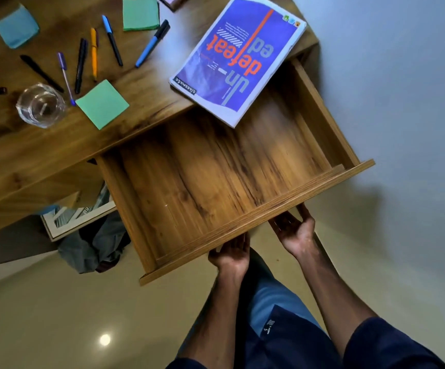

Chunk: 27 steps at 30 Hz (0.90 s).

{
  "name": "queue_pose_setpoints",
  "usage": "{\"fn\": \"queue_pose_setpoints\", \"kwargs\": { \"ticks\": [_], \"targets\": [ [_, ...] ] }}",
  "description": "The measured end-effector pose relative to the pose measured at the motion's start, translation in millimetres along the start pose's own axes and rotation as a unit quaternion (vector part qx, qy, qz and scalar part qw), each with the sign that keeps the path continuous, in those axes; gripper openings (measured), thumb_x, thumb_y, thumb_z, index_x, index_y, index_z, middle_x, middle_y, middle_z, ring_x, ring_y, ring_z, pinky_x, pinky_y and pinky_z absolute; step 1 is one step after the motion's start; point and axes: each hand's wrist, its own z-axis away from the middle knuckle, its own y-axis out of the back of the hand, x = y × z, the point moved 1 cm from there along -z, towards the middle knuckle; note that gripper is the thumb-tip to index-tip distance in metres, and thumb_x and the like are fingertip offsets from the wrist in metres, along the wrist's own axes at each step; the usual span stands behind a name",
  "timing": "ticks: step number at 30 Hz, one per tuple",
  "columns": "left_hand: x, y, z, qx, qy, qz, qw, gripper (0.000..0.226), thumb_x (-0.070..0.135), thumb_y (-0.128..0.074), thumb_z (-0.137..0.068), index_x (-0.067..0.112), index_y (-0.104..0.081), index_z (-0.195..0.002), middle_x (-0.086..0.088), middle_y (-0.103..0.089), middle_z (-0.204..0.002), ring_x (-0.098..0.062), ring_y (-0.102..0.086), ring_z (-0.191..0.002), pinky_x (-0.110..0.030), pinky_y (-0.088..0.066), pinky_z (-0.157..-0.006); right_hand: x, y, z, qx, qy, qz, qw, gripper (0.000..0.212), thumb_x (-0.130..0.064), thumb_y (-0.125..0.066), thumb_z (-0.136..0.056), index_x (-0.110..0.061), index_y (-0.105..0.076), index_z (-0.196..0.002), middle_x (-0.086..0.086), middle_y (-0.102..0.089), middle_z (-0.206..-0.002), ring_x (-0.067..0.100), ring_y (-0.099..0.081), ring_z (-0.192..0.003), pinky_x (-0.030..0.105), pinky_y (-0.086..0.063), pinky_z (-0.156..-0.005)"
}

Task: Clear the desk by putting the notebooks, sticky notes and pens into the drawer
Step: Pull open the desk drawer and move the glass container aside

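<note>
— Hands?
— The left hand (pixel 229 255) and right hand (pixel 293 230) both hook curled fingers under the open wooden drawer (pixel 256 214)'s front panel, gripping it; fingertips hidden.
— Items?
— The violet-blue notebook with red lettering (pixel 238 59) lies on the brown wooden desk (pixel 29 147), one corner overhanging the drawer; six fanned pens (pixel 93 53) and a green square sticky-note pad (pixel 101 103) lie further left.

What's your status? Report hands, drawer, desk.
Left hand, right hand grip drawer front from below. Drawer open, empty. Notebook overhangs it; pens, sticky notes on desk.
</note>
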Motion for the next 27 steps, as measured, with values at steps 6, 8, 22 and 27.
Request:
{"fn": "queue_pose_setpoints", "kwargs": {
  "ticks": [6, 8, 22, 27],
  "targets": [
    [-13.3, 37.8, -4.9, -0.035, 0.006, -0.005, 0.999, 0.069, 0.054, -0.038, -0.099, 0.002, -0.052, -0.142, -0.026, -0.059, -0.138, -0.038, -0.057, -0.129, -0.052, -0.051, -0.095, 10.4, 31.5, 14.8, 0.000, 0.045, 0.024, 0.999, 0.049, -0.046, -0.062, -0.095, -0.009, -0.067, -0.126, 0.018, -0.072, -0.123, 0.034, -0.068, -0.117, 0.047, -0.050, -0.107],
    [-17.8, 49.4, -7.2, -0.048, 0.006, -0.009, 0.999, 0.069, 0.054, -0.039, -0.100, 0.001, -0.052, -0.142, -0.026, -0.059, -0.138, -0.037, -0.058, -0.128, -0.051, -0.052, -0.091, 12.6, 43.6, 17.3, 0.003, 0.050, 0.022, 0.999, 0.046, -0.045, -0.064, -0.094, -0.010, -0.069, -0.123, 0.017, -0.072, -0.123, 0.033, -0.069, -0.116, 0.047, -0.052, -0.106],
    [-55.2, 99.1, 7.9, -0.028, -0.013, -0.076, 0.997, 0.064, 0.052, -0.036, -0.102, 0.001, -0.057, -0.134, -0.026, -0.062, -0.133, -0.038, -0.064, -0.115, -0.051, -0.052, -0.094, 5.5, 103.8, 46.4, 0.017, 0.010, 0.055, 0.998, 0.040, -0.044, -0.054, -0.096, -0.011, -0.072, -0.111, 0.016, -0.067, -0.133, 0.031, -0.059, -0.130, 0.045, -0.040, -0.116],
    [-66.0, 93.5, 18.7, -0.014, -0.037, -0.103, 0.994, 0.058, 0.048, -0.037, -0.104, 0.001, -0.058, -0.129, -0.026, -0.066, -0.128, -0.040, -0.064, -0.119, -0.052, -0.048, -0.106, -4.6, 91.9, 62.4, 0.009, 0.041, 0.138, 0.990, 0.032, -0.039, -0.048, -0.102, -0.020, -0.072, -0.111, 0.015, -0.069, -0.126, 0.032, -0.063, -0.120, 0.049, -0.046, -0.107]
  ]
}}
